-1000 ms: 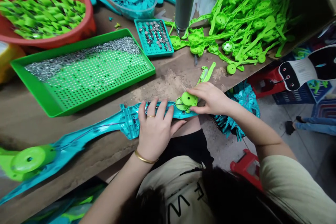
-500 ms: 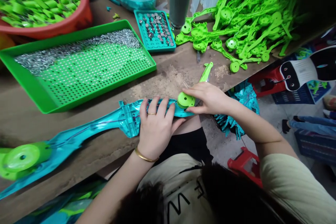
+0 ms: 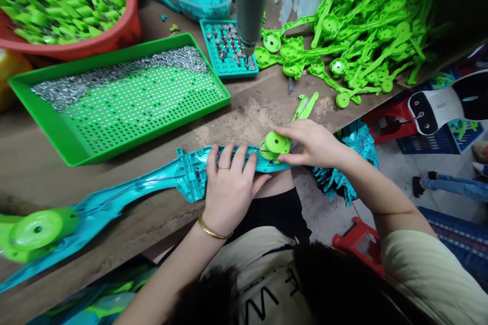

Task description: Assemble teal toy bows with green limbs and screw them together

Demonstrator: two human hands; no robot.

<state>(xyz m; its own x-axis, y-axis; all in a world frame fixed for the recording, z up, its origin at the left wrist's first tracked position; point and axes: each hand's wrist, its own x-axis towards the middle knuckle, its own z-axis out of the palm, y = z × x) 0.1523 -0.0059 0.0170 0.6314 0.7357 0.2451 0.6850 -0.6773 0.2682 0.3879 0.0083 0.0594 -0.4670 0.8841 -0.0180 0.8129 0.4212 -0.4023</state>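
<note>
A long turquoise plastic shell [image 3: 148, 177], shaped like a toy gun half, lies along the table's near edge with a thin wire inside it. My left hand [image 3: 231, 177] rests across its middle, fingers spread, thumb apart. At the shell's right end, my right hand [image 3: 316, 144] pinches a lime green plastic piece [image 3: 277, 142] with a round cap, between thumb and fingers. Under the cap shows another round green part [image 3: 266, 150] in the shell. Narrow green arms stick out beyond my right hand. A large green round part [image 3: 38, 231] sits at the shell's left end.
A green perforated tray [image 3: 152, 111] holds many screws. Behind it stand a turquoise tray [image 3: 229, 72] of small metal parts, a red basin [image 3: 131, 25] and a clear tub [image 3: 215, 9]. A metal post [image 3: 251, 0] rises beside a heap of green arms [image 3: 366, 35].
My right hand has raised and shifted the green capped piece slightly, so a round part beneath it and a second green arm now show. My left hand stays on the shell.
</note>
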